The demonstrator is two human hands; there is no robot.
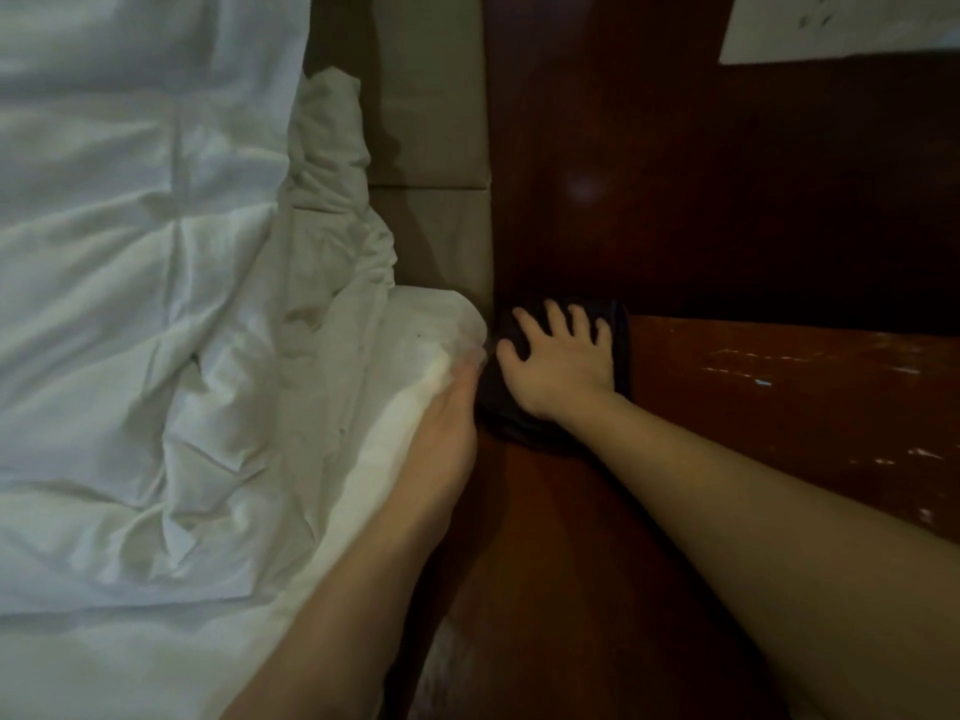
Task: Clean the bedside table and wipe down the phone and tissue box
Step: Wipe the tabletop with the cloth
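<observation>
Left hand: pressed flat against rumpled white bedding beside the table. Right hand: fingers spread, pressed on dark folded cloth at reddish-brown wooden table back-left corner.

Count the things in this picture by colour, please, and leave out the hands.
White: 2, the crumpled white bed linen and the white paper sheet
Dark: 1, the dark cleaning cloth under the right hand
Reddish-brown: 1, the glossy wooden bedside table
Total: 4

No readable text; only blurred dark marks on the white paper, top right.
</observation>
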